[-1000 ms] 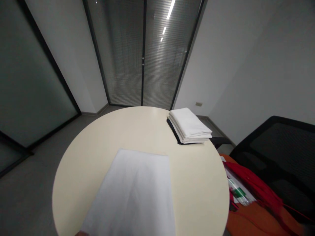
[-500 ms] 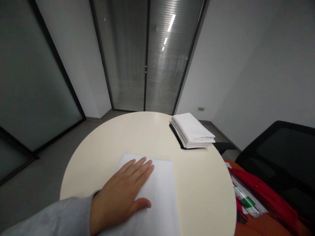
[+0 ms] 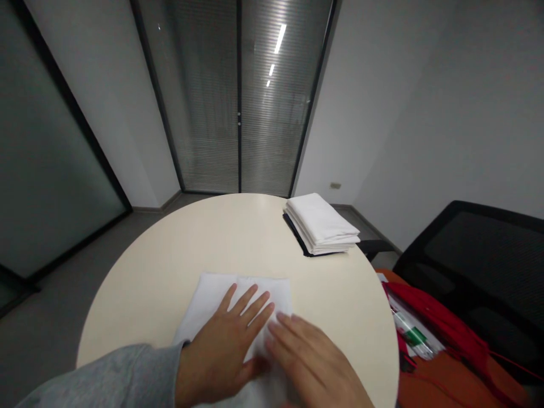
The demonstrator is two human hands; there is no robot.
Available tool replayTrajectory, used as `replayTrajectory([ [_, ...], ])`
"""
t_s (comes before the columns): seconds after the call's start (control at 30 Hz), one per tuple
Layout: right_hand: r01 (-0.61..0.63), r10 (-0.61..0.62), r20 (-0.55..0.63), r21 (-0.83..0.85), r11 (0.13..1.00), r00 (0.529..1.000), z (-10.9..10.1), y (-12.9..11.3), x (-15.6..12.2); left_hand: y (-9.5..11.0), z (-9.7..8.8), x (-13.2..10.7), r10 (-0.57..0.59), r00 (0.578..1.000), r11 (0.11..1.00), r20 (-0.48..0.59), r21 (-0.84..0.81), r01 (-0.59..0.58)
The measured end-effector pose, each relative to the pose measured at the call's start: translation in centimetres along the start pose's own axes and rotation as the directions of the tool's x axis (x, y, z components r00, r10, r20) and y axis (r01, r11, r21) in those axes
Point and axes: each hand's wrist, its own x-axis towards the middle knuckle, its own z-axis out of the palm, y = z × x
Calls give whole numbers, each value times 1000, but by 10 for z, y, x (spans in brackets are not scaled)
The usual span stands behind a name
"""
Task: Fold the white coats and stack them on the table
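Your left hand (image 3: 224, 344): spread on the white rectangular cloth (image 3: 210, 296), lower centre.
Your right hand (image 3: 317, 358): blurred, fingers straight, close together.

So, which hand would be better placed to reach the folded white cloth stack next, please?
Probably the right hand: the stack sits far right on the round cream table, and the left hand, spread over the nearer white cloth, is farther left.

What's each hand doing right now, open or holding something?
Left hand: open, spread on the white cloth.
Right hand: blurred, over the cloth's right side; whether it grips anything can't be told.
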Motion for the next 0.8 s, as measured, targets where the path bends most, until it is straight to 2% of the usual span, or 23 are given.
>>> replayTrajectory([
  [0.03, -41, 44, 121, -29, 999, 992, 7, 13, 19, 1, 0, 1, 0, 1000, 1000, -22, 1, 0],
  [0.07, -120, 129, 232, -54, 991, 964, 17, 25, 38, 2, 0, 2, -7, 999, 1000, -45, 0, 7],
  [0.13, -168, 165, 398, -28, 985, 902, 37, 47, 68, 2, -1, 3, -48, 996, 999, -80, -9, 48],
  [0.23, -164, 126, 512, 30, 986, 850, 64, 66, 91, -4, -5, 4, -118, 989, 993, -84, -36, 115],
  [0.33, -141, 101, 510, 40, 989, 854, 76, 78, 92, -21, -12, 2, -156, 985, 987, -76, -61, 151],
  [0.4, -144, 119, 508, 10, 990, 853, 77, 86, 91, -40, -16, -1, -208, 975, 977, -73, -56, 204],
  [0.53, -163, 172, 530, -65, 985, 831, 79, 107, 100, -95, -20, -6, -380, 921, 925, -88, -16, 380],
  [0.63, -185, 210, 526, -102, 978, 824, 84, 124, 113, -136, -22, -2, -452, 891, 892, -53, -20, 451],
  [0.7, -203, 240, 519, -129, 971, 820, 89, 137, 123, -155, -23, 5, -480, 876, 877, -37, -33, 479],
  [0.8, -238, 291, 496, -167, 957, 819, 96, 157, 138, -175, -24, 20, -512, 848, 858, -135, -123, 498],
])
